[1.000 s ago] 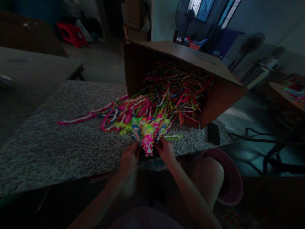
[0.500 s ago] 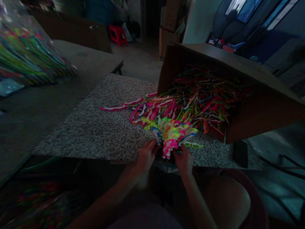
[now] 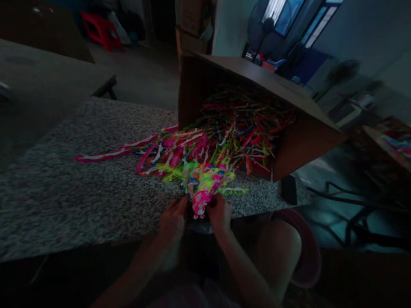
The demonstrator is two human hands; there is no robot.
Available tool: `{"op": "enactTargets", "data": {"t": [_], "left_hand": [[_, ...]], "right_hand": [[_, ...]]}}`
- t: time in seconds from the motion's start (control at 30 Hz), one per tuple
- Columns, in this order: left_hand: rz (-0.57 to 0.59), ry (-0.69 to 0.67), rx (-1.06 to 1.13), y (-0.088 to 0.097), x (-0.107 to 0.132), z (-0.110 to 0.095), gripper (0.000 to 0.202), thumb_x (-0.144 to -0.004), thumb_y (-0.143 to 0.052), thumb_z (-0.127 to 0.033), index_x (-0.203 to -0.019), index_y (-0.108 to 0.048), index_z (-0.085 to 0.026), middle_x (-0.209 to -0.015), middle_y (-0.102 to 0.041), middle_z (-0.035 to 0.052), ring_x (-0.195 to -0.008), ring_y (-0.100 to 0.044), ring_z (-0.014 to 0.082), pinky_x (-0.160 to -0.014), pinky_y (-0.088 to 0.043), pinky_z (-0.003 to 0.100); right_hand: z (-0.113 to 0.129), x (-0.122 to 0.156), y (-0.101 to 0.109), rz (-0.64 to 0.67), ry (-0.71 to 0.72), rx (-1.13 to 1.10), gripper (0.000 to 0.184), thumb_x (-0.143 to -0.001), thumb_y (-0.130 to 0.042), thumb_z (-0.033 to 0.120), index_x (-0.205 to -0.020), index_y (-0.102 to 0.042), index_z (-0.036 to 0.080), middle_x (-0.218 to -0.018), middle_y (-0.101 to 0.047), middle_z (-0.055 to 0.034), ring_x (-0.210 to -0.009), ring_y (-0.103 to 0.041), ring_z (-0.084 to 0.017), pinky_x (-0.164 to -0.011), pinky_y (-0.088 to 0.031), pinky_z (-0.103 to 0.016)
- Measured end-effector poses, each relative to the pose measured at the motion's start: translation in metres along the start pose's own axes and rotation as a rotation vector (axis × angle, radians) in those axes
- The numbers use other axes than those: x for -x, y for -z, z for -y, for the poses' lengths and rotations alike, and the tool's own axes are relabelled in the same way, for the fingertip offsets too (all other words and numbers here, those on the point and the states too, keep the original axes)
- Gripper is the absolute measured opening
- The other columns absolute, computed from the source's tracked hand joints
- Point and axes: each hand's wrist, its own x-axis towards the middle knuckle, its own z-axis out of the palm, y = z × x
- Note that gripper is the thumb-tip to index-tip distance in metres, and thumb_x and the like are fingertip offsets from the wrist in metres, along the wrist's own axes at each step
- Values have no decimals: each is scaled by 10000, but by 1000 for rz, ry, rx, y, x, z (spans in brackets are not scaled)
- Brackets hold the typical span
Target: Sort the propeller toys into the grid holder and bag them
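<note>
A bundle of bright pink, yellow, green and blue strips lies at the front edge of the speckled stone tabletop. My left hand closes on its near left side, fingers bent inward. On the near right side, my right hand pinches in the same way. Both sets of fingertips are partly hidden by the strips. Behind the bundle, more loose coloured strips spill out of a cardboard box lying on its side. What the strips are exactly, I cannot tell.
A dark phone-like slab lies right of the box near the table edge. A second table adjoins at the left. A red stool stands on the floor behind. A reddish round tub or seat is beside my knee.
My view has swung to the right, so the scene sits further left and the bag of coloured strips on the left table is out of sight. Both hands stay at the bundle.
</note>
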Motion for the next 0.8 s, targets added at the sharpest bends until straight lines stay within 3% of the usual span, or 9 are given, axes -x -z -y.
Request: {"op": "enactTargets", "data": {"t": [0.1,0.2,0.3,0.37,0.47,0.63,0.8], "left_hand": [[46,28,6,9,-8,0,296,-850,-429,-212,-1063,-634,-191,-867,-707,72,-801,-663,217,-688,-532,299],[95,15,93,29,-12,5,265,-844,-479,-305,-1029,-651,-225,-978,-722,51,-840,-684,201,-748,-543,300],[62,3,151,42,-10,10,308,-814,-554,-399,-1051,-653,-231,-1009,-725,45,-870,-688,196,-782,-548,295],[17,0,132,42,-9,8,314,-804,-566,-438,-1016,-668,-229,-981,-729,47,-858,-687,199,-783,-550,298],[-18,-10,74,30,-13,1,306,-834,-512,-425,-966,-680,-207,-964,-727,62,-842,-684,204,-780,-552,312],[-41,-78,44,7,-21,5,379,-902,-385,-405,-956,-686,-180,-960,-723,85,-841,-684,208,-776,-555,318],[-34,-140,-10,-3,-23,14,406,-920,-333,-380,-945,-690,-188,-943,-725,90,-863,-677,233,-770,-552,346]], "right_hand": [[-2,0,4,16,80,-37,121,-731,-628,161,-840,-623,211,-787,-712,-26,-728,-664,-194,-656,-457,-258],[-12,1,28,13,140,-78,162,-742,-623,167,-900,-629,205,-824,-714,-26,-766,-669,-192,-686,-469,-260],[-24,-2,54,-65,161,-73,198,-755,-625,222,-952,-643,208,-863,-711,-26,-737,-657,-180,-706,-478,-272],[-25,-4,61,-56,202,-85,179,-753,-630,225,-929,-659,204,-844,-709,-20,-713,-647,-167,-702,-476,-262],[-17,-5,47,-2,243,-118,112,-766,-617,199,-859,-679,199,-782,-709,-9,-718,-652,-157,-690,-462,-233],[-6,-4,9,-70,196,-76,118,-786,-586,159,-827,-687,203,-778,-711,-9,-727,-651,-154,-664,-434,-215],[-12,-12,1,-90,248,-5,68,-779,-625,163,-807,-683,184,-762,-694,-22,-740,-632,-156,-683,-432,-210]]}}
